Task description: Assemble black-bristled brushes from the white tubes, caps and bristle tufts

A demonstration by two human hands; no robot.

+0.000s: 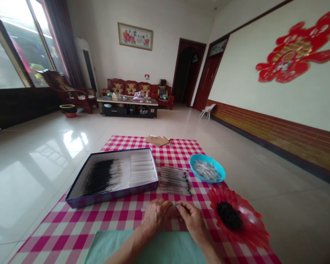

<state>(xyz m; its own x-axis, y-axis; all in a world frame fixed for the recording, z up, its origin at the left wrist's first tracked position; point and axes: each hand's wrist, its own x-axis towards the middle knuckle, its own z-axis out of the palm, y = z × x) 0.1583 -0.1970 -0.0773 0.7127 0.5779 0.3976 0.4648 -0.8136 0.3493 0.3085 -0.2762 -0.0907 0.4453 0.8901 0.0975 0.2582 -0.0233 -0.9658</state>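
My left hand [156,212] is closed around a translucent pen barrel [143,210], which lies crosswise and sticks out past the hand's left side. At the barrel's right end my right hand [191,217] is pinched shut, its fingertips close to the left ones; the small piece between them is mostly hidden. Just beyond the hands lies a row of pens [173,180] with dark ends. Left of them, a shallow dark-blue box [112,197] holds many thin black pen refills [99,176] and a stack of whitish barrels [142,169].
A blue bowl [221,169] of small translucent parts stands right of the pens. Nearer, a red flower-shaped bowl [251,220] holds small black pieces. Cardboard scraps [160,141] lie at the checked tablecloth's far edge. A pale green cloth [110,245] lies beneath my forearms.
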